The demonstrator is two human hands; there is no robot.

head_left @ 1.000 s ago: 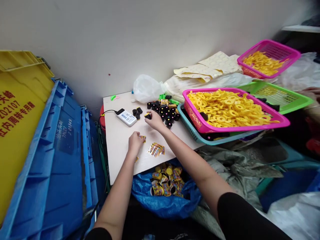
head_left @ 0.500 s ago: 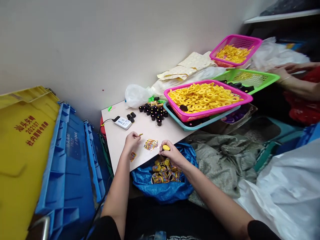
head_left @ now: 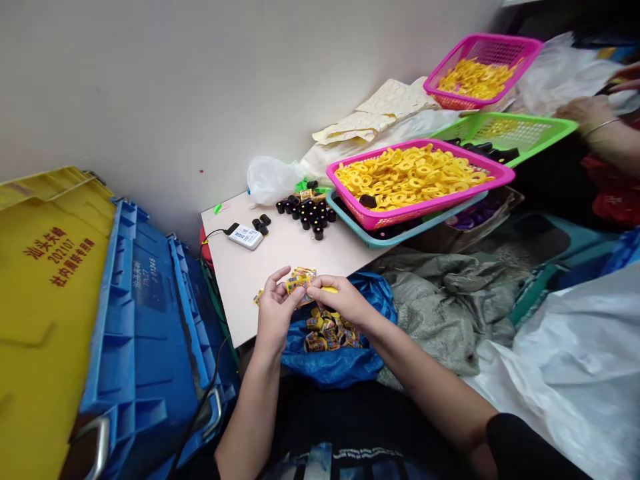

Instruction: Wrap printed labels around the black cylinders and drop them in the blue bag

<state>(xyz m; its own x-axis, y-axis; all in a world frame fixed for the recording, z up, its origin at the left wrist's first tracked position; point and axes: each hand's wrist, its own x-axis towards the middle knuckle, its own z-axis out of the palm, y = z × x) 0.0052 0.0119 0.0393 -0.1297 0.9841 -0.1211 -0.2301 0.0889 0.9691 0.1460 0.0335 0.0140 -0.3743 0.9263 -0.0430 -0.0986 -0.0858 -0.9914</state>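
My left hand (head_left: 276,308) pinches a colourful yellow printed label (head_left: 297,285) between thumb and fingers, above the table's near edge. Close against it, my right hand (head_left: 343,301) is closed around a small piece with a round yellow end (head_left: 330,289); the rest of that piece is hidden by the fingers. More printed labels (head_left: 304,271) lie on the white table (head_left: 235,283) just behind my hands. Below them, a blue plastic bag (head_left: 320,370) holds several small yellow pieces wrapped in similar labels (head_left: 330,331).
Small black cylinders (head_left: 311,213) and a white device (head_left: 244,236) with a cable lie on the table. A pink basket (head_left: 373,219) of yellow rings sits over a teal tray (head_left: 383,241). Blue crates (head_left: 140,320) stand left. A co-worker's hand (head_left: 585,115) is by a green basket (head_left: 555,127).
My left hand has brought a label up from the table, rightward to my right hand. My hands are now together, and the view has shifted slightly.
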